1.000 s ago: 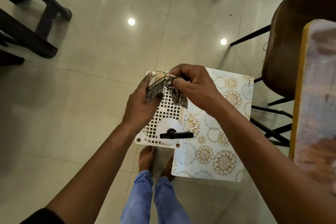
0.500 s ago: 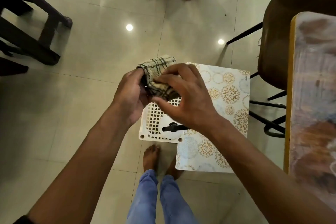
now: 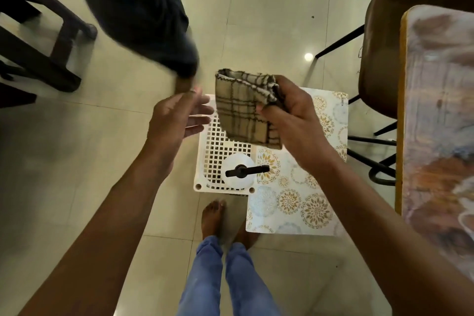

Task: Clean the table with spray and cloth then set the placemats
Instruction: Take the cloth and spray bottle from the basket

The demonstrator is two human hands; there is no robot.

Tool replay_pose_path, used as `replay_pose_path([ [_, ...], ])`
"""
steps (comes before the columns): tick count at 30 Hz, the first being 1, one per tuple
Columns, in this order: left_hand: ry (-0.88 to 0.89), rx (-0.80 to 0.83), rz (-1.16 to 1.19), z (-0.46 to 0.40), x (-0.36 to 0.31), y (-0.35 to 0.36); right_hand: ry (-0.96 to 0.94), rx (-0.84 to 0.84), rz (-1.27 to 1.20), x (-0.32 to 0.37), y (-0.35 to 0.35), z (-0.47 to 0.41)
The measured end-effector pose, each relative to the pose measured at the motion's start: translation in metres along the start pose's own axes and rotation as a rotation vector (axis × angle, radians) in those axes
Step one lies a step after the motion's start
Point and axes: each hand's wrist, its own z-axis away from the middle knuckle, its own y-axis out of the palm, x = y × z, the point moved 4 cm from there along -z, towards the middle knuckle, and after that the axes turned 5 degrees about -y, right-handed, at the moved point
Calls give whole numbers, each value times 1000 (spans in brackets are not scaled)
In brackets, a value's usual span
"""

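Glossy tiled floor (image 3: 269, 20) — table (image 3: 436, 115) at right.

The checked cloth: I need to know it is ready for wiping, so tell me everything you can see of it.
The checked cloth is beige woven fabric with dark plaid lines and pale frayed edges. It is folded into a thick pad, held in the air above the white stool, and hangs slightly tilted. Only the right hand touches it, pinching its right side. It looks dry, though that is hard to tell.

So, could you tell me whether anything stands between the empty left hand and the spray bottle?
Nothing visible does: the left hand is open above the white stool, where the spray bottle stands uncovered.
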Motion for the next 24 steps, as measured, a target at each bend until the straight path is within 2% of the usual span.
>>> replay_pose_path([
  [1,-1,19,42,1,4,0,66,3,-110,1,0,2],
  [5,-140,316,408,15,11,15,305,43,-402,-1,16,13],
  [8,-183,440,518,26,13,26,357,11,-387,-8,28,17],
  [10,-185,378,535,26,16,26,344,-52,-282,-14,31,19],
  [13,-145,279,462,25,21,22,378,-82,-187,-23,32,24],
  [16,-99,269,318,27,23,21,513,12,-333,-27,33,30],
  [20,-15,408,155,24,27,25,572,73,-497,-29,28,37],
  [24,29,495,46,13,50,22,523,-26,-606,-39,11,39],
])
